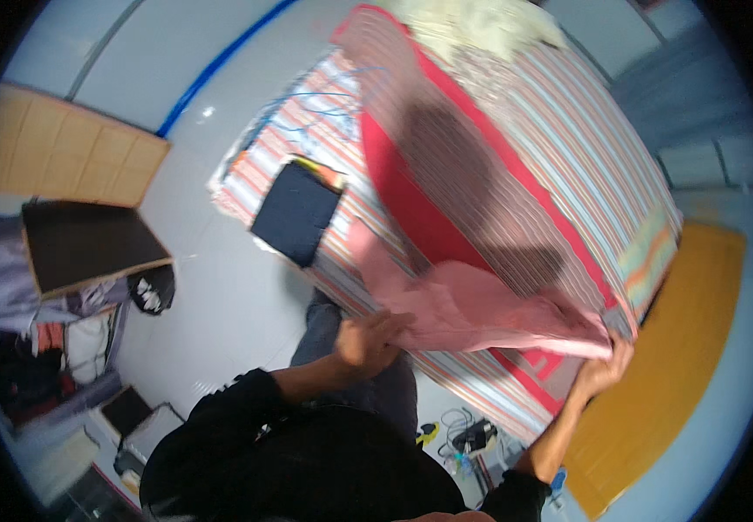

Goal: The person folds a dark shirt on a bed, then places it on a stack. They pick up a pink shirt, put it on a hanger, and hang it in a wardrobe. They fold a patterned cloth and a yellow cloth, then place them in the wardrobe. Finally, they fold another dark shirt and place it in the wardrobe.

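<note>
A pink cloth garment (461, 307) is stretched between my two hands over the near side of the bed. My left hand (370, 342) grips its left end, and my right hand (605, 365) pinches the right end near the bed's edge. One flap of the garment hangs out to the upper left. Under it lies a long red and brown striped cloth (455, 163), spread across the striped bedsheet (566, 124). A dark folded cloth (298, 212) sits left of the garment, with something yellow and orange showing at its top edge.
A crumpled cream cloth (481, 26) lies at the bed's far end. Thin blue cords (324, 98) trail over the sheet. The wooden headboard (677, 359) stands at right. Black cables (468, 437) lie on the floor below the bed. A dark-topped table (96, 245) is at left.
</note>
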The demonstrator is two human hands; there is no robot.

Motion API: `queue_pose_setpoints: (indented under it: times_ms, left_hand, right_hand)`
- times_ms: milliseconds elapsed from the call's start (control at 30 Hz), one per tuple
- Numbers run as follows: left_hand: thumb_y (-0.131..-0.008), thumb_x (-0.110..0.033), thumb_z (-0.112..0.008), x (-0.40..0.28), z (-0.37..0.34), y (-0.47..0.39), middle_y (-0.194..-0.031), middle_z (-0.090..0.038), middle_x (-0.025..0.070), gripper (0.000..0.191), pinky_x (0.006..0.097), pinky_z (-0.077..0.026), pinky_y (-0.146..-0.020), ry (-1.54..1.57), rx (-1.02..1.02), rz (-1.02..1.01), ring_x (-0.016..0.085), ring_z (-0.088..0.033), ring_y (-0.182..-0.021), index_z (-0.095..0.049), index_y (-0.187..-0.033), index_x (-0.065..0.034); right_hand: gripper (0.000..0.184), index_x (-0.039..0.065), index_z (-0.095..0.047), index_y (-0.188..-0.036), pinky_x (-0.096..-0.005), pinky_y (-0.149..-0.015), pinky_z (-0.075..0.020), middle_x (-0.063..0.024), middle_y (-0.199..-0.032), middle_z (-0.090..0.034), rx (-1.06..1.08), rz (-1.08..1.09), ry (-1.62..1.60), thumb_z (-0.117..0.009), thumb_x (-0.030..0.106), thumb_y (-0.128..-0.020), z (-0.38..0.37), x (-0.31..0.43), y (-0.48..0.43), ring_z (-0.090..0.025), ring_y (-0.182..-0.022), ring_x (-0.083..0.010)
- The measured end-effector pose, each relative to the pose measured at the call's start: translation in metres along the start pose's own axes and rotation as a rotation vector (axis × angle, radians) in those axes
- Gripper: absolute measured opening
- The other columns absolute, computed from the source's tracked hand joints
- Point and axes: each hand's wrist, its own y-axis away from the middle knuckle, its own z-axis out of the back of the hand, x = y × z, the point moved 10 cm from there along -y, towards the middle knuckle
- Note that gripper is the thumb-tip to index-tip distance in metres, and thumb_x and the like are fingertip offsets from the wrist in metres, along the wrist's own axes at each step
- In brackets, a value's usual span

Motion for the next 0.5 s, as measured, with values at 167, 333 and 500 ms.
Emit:
queue_pose_setpoints:
  times_ms: [167, 333, 500]
  left_hand:
    - [-0.092, -0.012, -0.070, 0.075, 0.051, -0.073, -0.118, -0.073, 0.0161, 0.037, 0.0473, -0.061, -0.083, 0.136, -0.070, 0.087, 0.036, -0.073, -0.106, -0.069, -0.128, -0.0077]
    - [-0.097, -0.024, -0.070, 0.241, 0.069, -0.129, -0.118, -0.073, 0.0182, 0.038, 0.0493, -0.056, -0.094, 0.115, 0.229, 0.192, 0.040, -0.070, -0.112, -0.068, -0.132, -0.0096]
    - [-0.097, -0.026, -0.069, 0.489, 0.153, -0.158, -0.113, -0.075, 0.0178, 0.030, 0.0498, -0.057, -0.091, -0.170, -0.114, 0.524, 0.039, -0.072, -0.105, -0.075, -0.121, -0.0083]
  right_hand:
    - [0.015, -0.002, -0.076, -0.101, -0.0419, -0.091, -0.0526, -0.0125, -0.096, -0.071, -0.019, -0.171, -0.070, -0.070, -0.003, -0.088, -0.083, 0.031, 0.000, -0.066, -0.095, -0.0293]
    - [0.017, -0.002, -0.076, -0.103, -0.0416, -0.089, -0.0552, -0.0135, -0.100, -0.073, 0.145, -0.201, -0.138, -0.069, -0.002, -0.089, -0.258, 0.058, 0.013, -0.069, -0.095, -0.0308]
    - [0.022, -0.002, -0.076, -0.106, -0.0446, -0.090, -0.0568, -0.0199, -0.101, -0.072, 0.436, -0.243, -0.066, -0.070, 0.015, -0.094, -0.426, 0.062, 0.067, -0.071, -0.100, -0.0377]
